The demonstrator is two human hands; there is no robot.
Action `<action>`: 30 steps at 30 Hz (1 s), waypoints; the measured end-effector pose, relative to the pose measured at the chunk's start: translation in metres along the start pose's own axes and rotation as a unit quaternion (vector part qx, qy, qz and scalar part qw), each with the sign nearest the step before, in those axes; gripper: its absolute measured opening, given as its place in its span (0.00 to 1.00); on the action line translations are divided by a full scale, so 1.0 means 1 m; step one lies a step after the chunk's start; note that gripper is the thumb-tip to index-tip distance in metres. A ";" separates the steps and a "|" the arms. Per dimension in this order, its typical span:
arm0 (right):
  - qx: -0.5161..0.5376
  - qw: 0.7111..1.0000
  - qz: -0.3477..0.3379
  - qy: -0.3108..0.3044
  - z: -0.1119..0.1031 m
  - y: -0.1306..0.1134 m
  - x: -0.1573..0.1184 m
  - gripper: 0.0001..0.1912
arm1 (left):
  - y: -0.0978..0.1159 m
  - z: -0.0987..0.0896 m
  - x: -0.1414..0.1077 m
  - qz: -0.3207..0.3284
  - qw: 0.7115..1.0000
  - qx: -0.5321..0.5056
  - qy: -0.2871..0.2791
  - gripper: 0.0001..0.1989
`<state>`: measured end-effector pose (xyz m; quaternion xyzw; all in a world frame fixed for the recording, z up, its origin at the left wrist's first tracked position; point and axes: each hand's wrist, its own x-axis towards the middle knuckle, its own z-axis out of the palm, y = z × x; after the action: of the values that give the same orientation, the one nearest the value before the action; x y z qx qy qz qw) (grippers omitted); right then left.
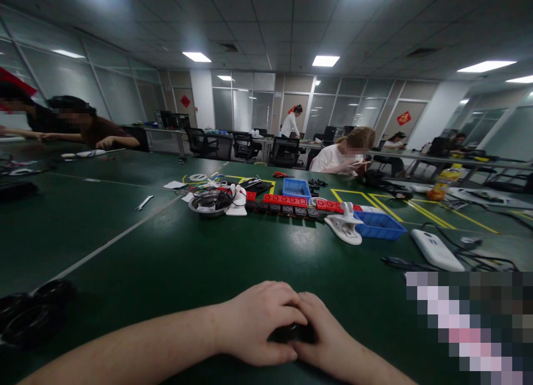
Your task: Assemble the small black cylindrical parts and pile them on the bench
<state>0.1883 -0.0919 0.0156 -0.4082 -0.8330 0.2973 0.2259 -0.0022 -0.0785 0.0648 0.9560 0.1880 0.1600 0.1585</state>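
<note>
Close to the table's near edge, my left hand (260, 324) and my right hand (327, 335) meet, fingertips touching. Both are curled around a small dark object (291, 333), which is mostly hidden, so its kind does not show. My left fingers arch over its top, with the thumb along the near side. From the right, my other hand closes in with its thumb near the left one. Bare green tabletop (216, 263) lies around both hands.
Black coiled rings (33, 315) lie at the left. Farther back are a wrench (144, 203), a metal bowl (208, 211), red blocks (287, 200), a white clip (347, 225), blue bins (378, 225), a white device (436, 250) and a bottle (445, 182). Several people sit around.
</note>
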 end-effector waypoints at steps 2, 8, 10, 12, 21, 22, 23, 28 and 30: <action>0.011 1.000 0.002 0.000 -0.001 0.001 0.000 0.26 | 0.001 -0.007 0.001 0.008 1.000 -0.010 -0.009 0.20; 0.018 1.000 0.022 -0.006 -0.001 0.002 0.003 0.18 | 0.001 -0.021 0.004 0.005 0.997 -0.032 -0.075 0.19; 0.012 0.999 0.031 -0.002 0.001 0.003 0.004 0.17 | 0.000 -0.020 0.005 -0.004 0.996 -0.032 -0.083 0.19; 0.004 0.999 0.043 0.007 0.003 0.004 0.004 0.18 | 0.000 -0.018 0.005 -0.023 0.996 -0.021 -0.083 0.18; -0.086 0.989 0.098 0.069 0.015 -0.003 0.004 0.16 | 0.013 0.007 0.011 -0.229 0.970 0.072 -0.032 0.19; -0.102 0.987 0.100 0.075 0.016 -0.004 0.004 0.16 | 0.013 0.011 0.013 -0.238 0.967 0.088 -0.024 0.20; -0.115 0.985 0.098 0.078 0.017 -0.004 0.004 0.16 | 0.012 0.014 0.013 -0.243 0.965 0.102 -0.016 0.21; -0.115 0.988 0.058 0.081 0.016 -0.002 0.004 0.18 | 0.007 0.019 0.012 -0.228 0.968 0.101 0.015 0.26; -0.093 0.992 0.038 0.072 0.014 0.000 0.004 0.24 | 0.006 0.012 0.009 -0.197 0.978 0.067 0.023 0.27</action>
<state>0.1775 -0.0930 0.0063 -0.4795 -0.8222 0.1969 0.2353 0.0122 -0.0832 0.0581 0.9049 0.3861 0.1344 0.1181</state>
